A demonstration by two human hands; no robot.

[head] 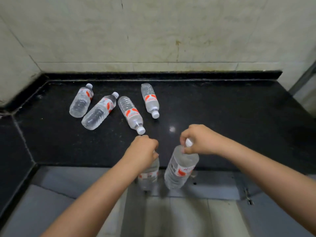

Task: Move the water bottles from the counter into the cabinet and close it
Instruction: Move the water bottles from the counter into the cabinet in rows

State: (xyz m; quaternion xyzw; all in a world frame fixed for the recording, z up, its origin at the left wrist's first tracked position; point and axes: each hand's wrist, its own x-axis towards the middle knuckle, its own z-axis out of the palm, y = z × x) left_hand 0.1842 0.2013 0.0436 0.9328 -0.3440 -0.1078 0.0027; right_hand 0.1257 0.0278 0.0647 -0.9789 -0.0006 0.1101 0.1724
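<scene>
Several clear water bottles with red-and-white labels lie on the black counter [222,108]: one at far left [81,100], one beside it [98,112], one in the middle [130,114], one farther back [150,100]. My left hand [142,150] grips a bottle [148,175] by its top; the cap is hidden under my fingers. My right hand [198,140] holds another bottle [181,166] by its white cap. Both held bottles hang in front of the counter's front edge, over the grey cabinet doors [213,187] below.
A stained tiled wall [153,31] rises behind the counter, with a black upstand along its foot. The counter wraps round on the left [13,142]. A metal latch [247,194] sits on the right cabinet door. Pale floor shows below.
</scene>
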